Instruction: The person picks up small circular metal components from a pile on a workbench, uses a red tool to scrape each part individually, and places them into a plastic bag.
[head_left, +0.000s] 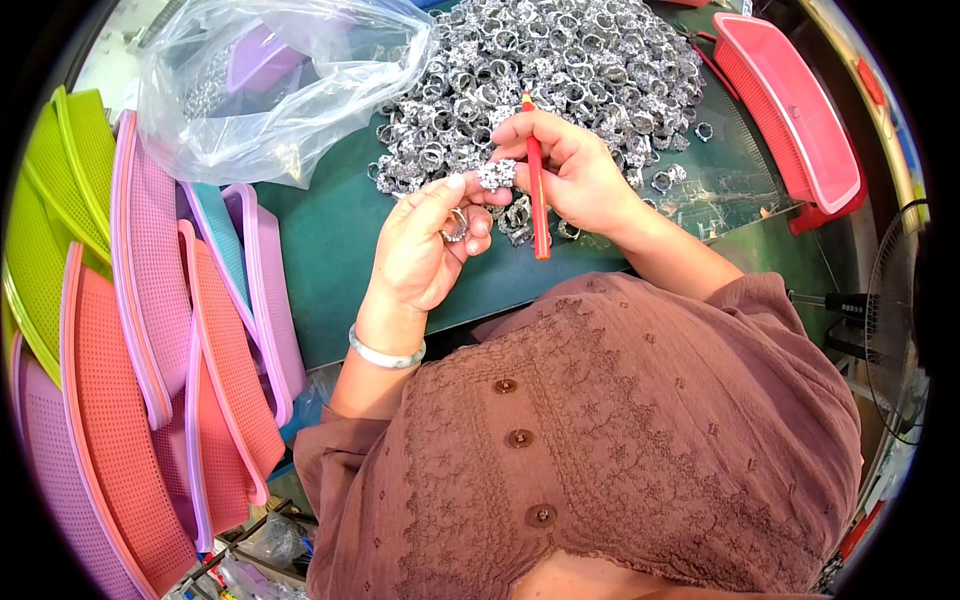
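Note:
My left hand (425,230) is closed, with a silvery, knobbly ring (496,175) at its fingertips. A second ring (454,226) sits among the same hand's curled fingers. My right hand (570,170) grips a red pencil (537,185), which stands nearly upright with its tip pointing away from me. The right fingers also meet the ring at the left fingertips, so both hands are at it. Just beyond my hands lies a large heap of similar grey metal rings (590,70) on the green tabletop (330,260). A few loose rings (515,218) lie just below my hands.
A clear plastic bag (270,110) with a purple basket (262,58) in or behind it lies at the far left. Stacked perforated baskets (130,430) in several colours crowd the left side. A pink basket (790,110) stands far right, with a fan (895,320) nearer.

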